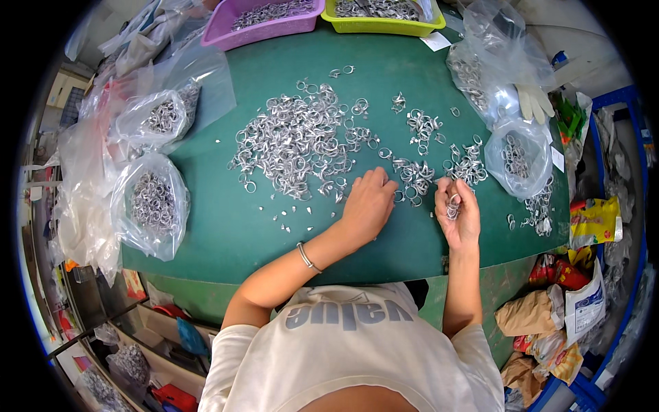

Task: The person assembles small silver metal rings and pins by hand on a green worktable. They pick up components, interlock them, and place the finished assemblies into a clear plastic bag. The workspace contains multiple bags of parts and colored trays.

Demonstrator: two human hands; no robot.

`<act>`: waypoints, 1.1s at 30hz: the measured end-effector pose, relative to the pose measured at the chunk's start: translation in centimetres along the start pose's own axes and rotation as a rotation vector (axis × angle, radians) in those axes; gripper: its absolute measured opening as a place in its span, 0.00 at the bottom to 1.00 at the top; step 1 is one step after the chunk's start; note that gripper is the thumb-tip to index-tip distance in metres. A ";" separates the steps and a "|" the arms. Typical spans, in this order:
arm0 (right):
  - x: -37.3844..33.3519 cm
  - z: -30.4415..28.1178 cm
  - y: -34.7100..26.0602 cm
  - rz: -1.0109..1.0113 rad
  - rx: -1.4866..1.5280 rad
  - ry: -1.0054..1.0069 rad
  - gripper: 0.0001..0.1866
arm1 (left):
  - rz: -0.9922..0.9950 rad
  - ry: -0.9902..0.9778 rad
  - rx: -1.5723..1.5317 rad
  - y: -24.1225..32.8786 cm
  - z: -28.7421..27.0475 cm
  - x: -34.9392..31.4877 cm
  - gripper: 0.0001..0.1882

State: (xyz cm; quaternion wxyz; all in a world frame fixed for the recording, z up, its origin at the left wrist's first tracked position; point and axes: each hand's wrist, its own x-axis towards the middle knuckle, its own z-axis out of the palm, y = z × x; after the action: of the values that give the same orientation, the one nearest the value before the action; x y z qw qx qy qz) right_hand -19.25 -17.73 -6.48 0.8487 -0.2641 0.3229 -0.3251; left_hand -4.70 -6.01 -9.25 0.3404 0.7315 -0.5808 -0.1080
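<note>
A wide heap of silvery metal rings covers the middle of the green table. My left hand, with a bangle on its wrist, lies back up between that heap and a smaller ring pile. Its fingers are bent down and closed, and whatever they pinch is hidden. Palm up, my right hand curls around a few metal rings. Just beyond its fingertips sits another small pile of rings. Tiny silvery bits are scattered left of my left hand.
A purple basin and a yellow-green basin of rings stand at the far edge. Open plastic bags of rings line the left and right sides. A white glove lies at right, with packages below the table.
</note>
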 end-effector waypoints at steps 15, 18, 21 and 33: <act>-2.3 0.0 0.4 -0.547 -1.757 -0.174 0.07 | 0.020 -0.082 -0.132 1.1 0.2 -0.4 0.12; -2.1 -0.5 1.3 -0.599 -1.974 -0.348 0.09 | 0.098 -0.161 -0.023 1.2 0.4 -0.4 0.14; -1.9 -0.6 1.1 -0.559 -1.977 -0.335 0.07 | 0.122 -0.221 0.042 1.5 0.0 0.0 0.13; -0.6 -2.3 -0.7 0.066 -0.116 -0.308 0.07 | 0.147 -0.314 0.194 1.7 -0.7 0.9 0.08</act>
State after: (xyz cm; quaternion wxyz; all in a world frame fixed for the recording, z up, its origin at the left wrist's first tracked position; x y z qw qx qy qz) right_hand -21.49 -18.34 -7.28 0.8817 -0.3487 0.2157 -0.2335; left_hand -5.37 -6.79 -7.44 0.1803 0.6907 -0.6863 -0.1391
